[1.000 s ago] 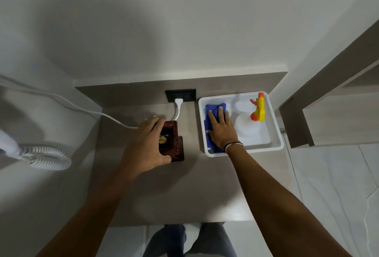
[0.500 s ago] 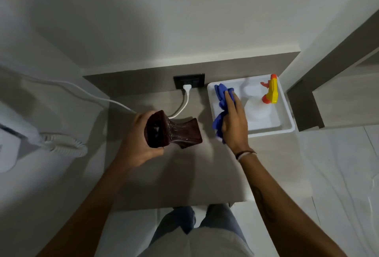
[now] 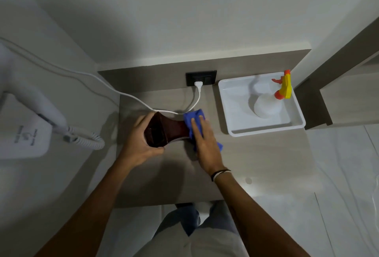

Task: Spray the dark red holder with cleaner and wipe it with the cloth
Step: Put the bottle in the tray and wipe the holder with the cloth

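Note:
The dark red holder [image 3: 164, 131] is tipped on its side above the grey counter, its open mouth facing me. My left hand [image 3: 136, 144] grips it around the mouth end. My right hand [image 3: 204, 144] presses the blue cloth [image 3: 192, 120] against the holder's far end, which the cloth covers. The spray bottle [image 3: 268, 103], clear with a yellow and orange trigger head, stands in the white tray [image 3: 231, 109] at the right.
A white cord [image 3: 123, 92] runs from the black wall socket [image 3: 201, 77] across the counter's back to a wall-mounted white hair dryer [image 3: 30, 109] with a coiled cable at the left. The counter's front edge [image 3: 164, 203] lies near my legs. A wooden shelf unit [image 3: 348, 92] rises at the right.
My right hand lifted the blue cloth out of the tray and brought it left onto the holder. My left hand picked the holder up and tipped it sideways.

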Motion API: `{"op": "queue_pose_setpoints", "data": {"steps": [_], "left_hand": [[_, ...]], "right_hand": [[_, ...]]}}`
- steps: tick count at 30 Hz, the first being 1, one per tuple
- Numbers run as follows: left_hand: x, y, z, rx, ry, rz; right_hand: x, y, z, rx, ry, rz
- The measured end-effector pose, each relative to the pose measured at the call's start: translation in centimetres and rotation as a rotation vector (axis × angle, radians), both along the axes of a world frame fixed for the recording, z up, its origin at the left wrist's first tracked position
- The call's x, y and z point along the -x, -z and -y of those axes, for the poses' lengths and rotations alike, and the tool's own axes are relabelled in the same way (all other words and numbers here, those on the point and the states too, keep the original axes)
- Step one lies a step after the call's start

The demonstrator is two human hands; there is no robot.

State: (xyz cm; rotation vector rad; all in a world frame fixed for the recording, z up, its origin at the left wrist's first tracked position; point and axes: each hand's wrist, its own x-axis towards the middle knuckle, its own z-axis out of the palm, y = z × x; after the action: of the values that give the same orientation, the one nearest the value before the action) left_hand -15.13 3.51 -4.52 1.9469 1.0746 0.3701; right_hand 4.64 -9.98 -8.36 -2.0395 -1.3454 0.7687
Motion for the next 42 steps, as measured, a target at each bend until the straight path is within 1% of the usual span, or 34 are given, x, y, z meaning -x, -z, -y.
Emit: {"op": "queue_pose_setpoints", "data": {"steps": [1,2,4,5,6,7,8,10,11,12,14,16,17,18,20,23,24,25,27,29,30,32,34,36,38,40,42], "left_hand": [[0.0,0.1,0.1,0.008,0.003,0.000],[-0.1,0.1,0.0,0.007,0.007,0.002],[-0.5,0.2,-0.3,-0.009,0.028,0.002],[-0.6,0.2,-0.4,-0.016,0.047,-0.004],[-0.6,0.2,-0.6,-0.018,0.065,-0.010],[-0.4,0.1,-0.8,-0.018,0.076,-0.009],[-0.2,0.1,-0.9,-0.020,0.078,0.001],[0.0,0.0,-0.9,-0.036,0.075,0.021],[-0.1,-0.1,-0.8,-0.039,0.076,0.027],[-0.4,-0.3,-0.7,-0.045,0.076,0.033],[-1.1,-0.4,-0.6,-0.058,0.069,0.040],[-1.4,-0.3,-0.6,-0.053,0.083,0.038],[-1.2,-0.2,-0.7,-0.052,0.083,0.032],[-0.8,0.0,-0.7,-0.054,0.073,0.029],[-0.2,0.4,-0.6,-0.048,0.031,0.031],[-0.3,0.3,0.2,-0.004,-0.011,0.047],[-0.5,0.3,0.3,0.008,-0.041,0.070],[-0.6,0.2,0.4,0.026,-0.087,0.094],[-0.7,0.0,0.0,0.083,-0.176,0.123],[-0.6,-0.2,-0.7,0.177,-0.239,0.119],[-0.6,-0.2,-1.0,0.221,-0.267,0.114],[-0.7,-0.4,-1.3,0.279,-0.293,0.113],[-0.5,-0.2,-1.2,0.350,-0.256,0.091],[-0.1,-0.1,-0.8,0.428,-0.169,0.036],[0.7,0.2,-0.4,0.447,-0.054,-0.033],[1.1,0.3,-0.1,0.352,0.018,-0.077],[1.0,0.3,0.2,0.196,-0.001,-0.063]], "right_hand": [[-0.1,0.1,0.0,0.040,0.041,0.019],[0.5,-0.3,-0.1,0.016,0.055,-0.050],[3.3,-1.9,-0.5,-0.098,-0.022,-0.199],[4.7,-2.1,-0.3,-0.174,-0.093,-0.218],[5.4,-2.3,0.1,-0.191,-0.146,-0.206],[5.0,-1.7,0.3,-0.189,-0.171,-0.152],[3.8,-1.4,0.3,-0.162,-0.132,-0.163],[0.7,-0.1,0.1,-0.010,0.000,-0.078],[-0.3,0.0,-0.4,0.029,0.051,-0.036],[-0.5,-0.1,-0.7,0.044,0.079,-0.069],[1.6,-2.0,-1.8,-0.049,0.027,-0.248],[4.0,-1.9,-2.0,-0.242,-0.055,-0.210],[4.4,-1.8,-1.5,-0.271,-0.125,-0.163],[4.0,-1.4,-0.8,-0.277,-0.128,-0.119],[1.9,-0.7,-0.3,-0.201,0.003,-0.091],[-1.3,0.2,0.3,-0.080,0.180,0.018],[-1.8,0.6,0.5,-0.057,0.242,0.000],[-1.9,0.5,0.8,-0.019,0.323,-0.094],[-2.1,0.7,1.0,-0.049,0.381,-0.251],[-2.6,-0.4,0.6,-0.035,0.436,-0.486],[-2.8,-0.6,0.3,-0.051,0.470,-0.561],[-3.4,-0.8,-0.4,-0.067,0.528,-0.648],[-3.8,-0.5,-0.9,-0.059,0.512,-0.700],[-4.1,-0.7,-1.3,-0.062,0.483,-0.689],[-4.0,-1.1,-1.3,-0.084,0.464,-0.633],[-3.3,-1.8,-1.1,-0.102,0.418,-0.482],[-1.9,-2.1,-0.5,-0.124,0.318,-0.298]]}}
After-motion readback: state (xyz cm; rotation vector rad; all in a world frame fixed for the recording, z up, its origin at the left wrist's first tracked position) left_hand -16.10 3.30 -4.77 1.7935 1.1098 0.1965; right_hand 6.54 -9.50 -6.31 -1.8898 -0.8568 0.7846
